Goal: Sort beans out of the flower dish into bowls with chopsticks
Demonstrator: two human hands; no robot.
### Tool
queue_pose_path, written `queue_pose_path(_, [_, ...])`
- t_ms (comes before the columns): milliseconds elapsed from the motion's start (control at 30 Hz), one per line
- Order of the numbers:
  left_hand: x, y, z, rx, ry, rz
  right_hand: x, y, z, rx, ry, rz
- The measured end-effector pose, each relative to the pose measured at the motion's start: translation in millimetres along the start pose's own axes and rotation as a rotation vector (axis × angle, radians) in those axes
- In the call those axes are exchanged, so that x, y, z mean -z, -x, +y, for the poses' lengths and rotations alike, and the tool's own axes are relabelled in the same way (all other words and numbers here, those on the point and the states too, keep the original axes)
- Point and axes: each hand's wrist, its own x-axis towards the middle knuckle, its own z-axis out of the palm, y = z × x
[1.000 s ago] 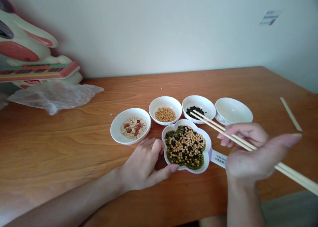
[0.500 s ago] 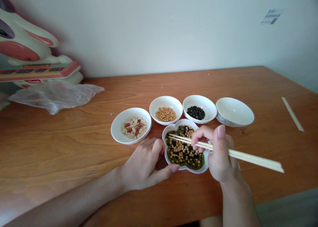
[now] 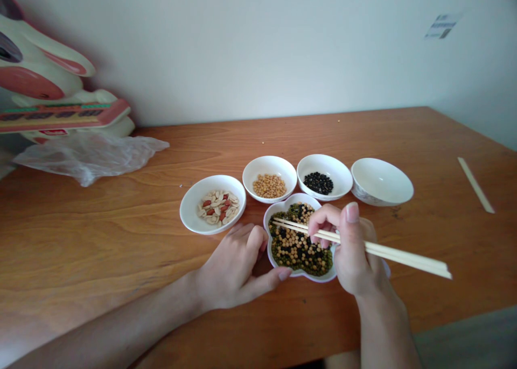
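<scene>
In my right hand (image 3: 353,253) is a pair of pale wooden chopsticks (image 3: 407,257). Their tips are at the upper left part of a white, flower-shaped dish (image 3: 267,239), among mixed beans (image 3: 297,245): green, black and yellowish ones. Whether a bean is between the tips is too small to tell. My left hand (image 3: 238,269) holds the dish's left side, thumb at the front rim and fingers curled by the edge. The right hand hides the dish's right part.
Behind the dish stand white bowls of peanuts (image 3: 186,218), yellow beans (image 3: 248,180) and black beans (image 3: 345,178), plus an empty bowl (image 3: 382,180). A wooden stick-like piece (image 3: 475,185) lies far right. A plastic bag (image 3: 92,153) and an animal-shaped toy keyboard (image 3: 60,97) are left.
My right hand and the chopsticks' rear ends have shifted slightly left. The tips stay at about the same spot among the beans. My left hand and the bowls look unchanged.
</scene>
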Motion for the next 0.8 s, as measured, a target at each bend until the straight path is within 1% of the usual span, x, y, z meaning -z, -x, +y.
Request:
queue_pose_path(333, [-1.7, 2.1, -1.2, 0.003, -0.001, -0.006, -0.3, -0.9, 2.2, 0.032, 0.005, 0.002])
queue_pose_path(633, [-1.4, 1.1, -1.8, 0.006, 0.004, 0.0, 1.2, 1.1, 1.7, -0.028, 0.01, 0.005])
queue_pose_path(800, [-0.9, 1.4, -1.8, 0.002, 0.003, 0.0, 3.7, 1.8, 3.4, -0.03, 0.025, 0.012])
